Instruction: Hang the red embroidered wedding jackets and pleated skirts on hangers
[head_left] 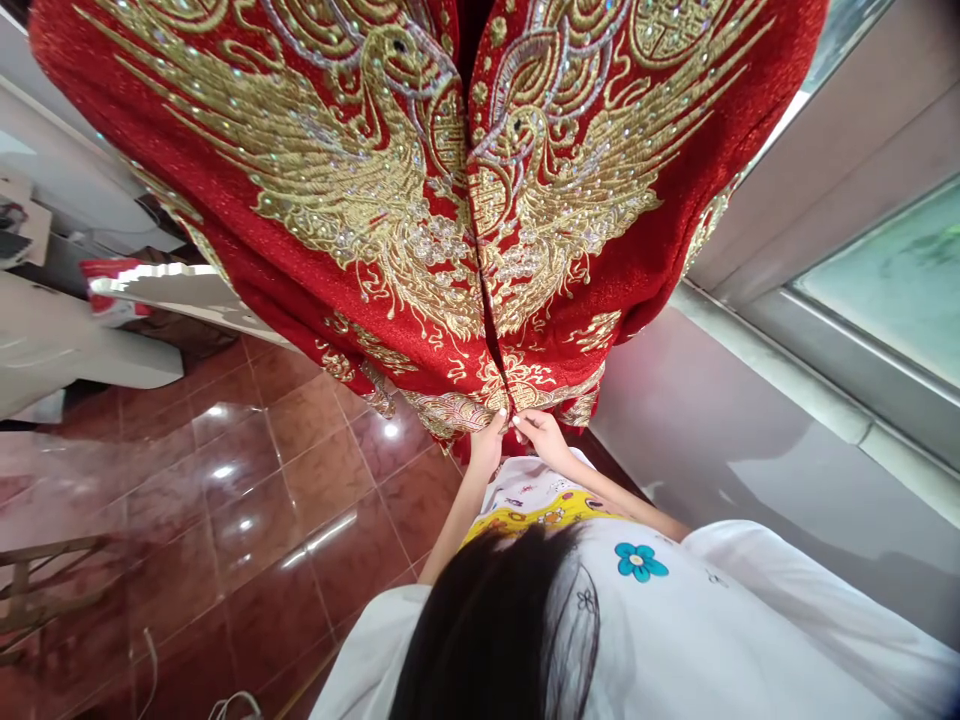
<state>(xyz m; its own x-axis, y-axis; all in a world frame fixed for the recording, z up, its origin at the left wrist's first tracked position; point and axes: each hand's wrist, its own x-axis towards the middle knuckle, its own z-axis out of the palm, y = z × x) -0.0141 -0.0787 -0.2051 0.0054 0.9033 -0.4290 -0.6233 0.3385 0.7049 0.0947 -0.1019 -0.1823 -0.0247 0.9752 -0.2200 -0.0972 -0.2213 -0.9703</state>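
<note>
A red jacket (420, 340) with gold embroidered birds, beads and sequins hangs upright in front of me, filling the upper middle of the view. Its two front panels meet along a centre opening that narrows toward the hem. My left hand (489, 440) pinches the bottom edge of the panel on the left, thumb on top. Right beside it, my right hand (541, 434) grips the hem of the other panel with its thumb and fingers. Both hands almost touch at the lower end of the opening. The fingertips behind the cloth are hidden.
Glossy red-brown floor tiles (315, 500) spread below on the left. A window frame (840, 330) and a pale wall (720, 430) stand close on the right. White machine-like furniture (90, 340) is at the left, with a wooden stool-like frame (45, 590) and a white cable (234, 705) lower down.
</note>
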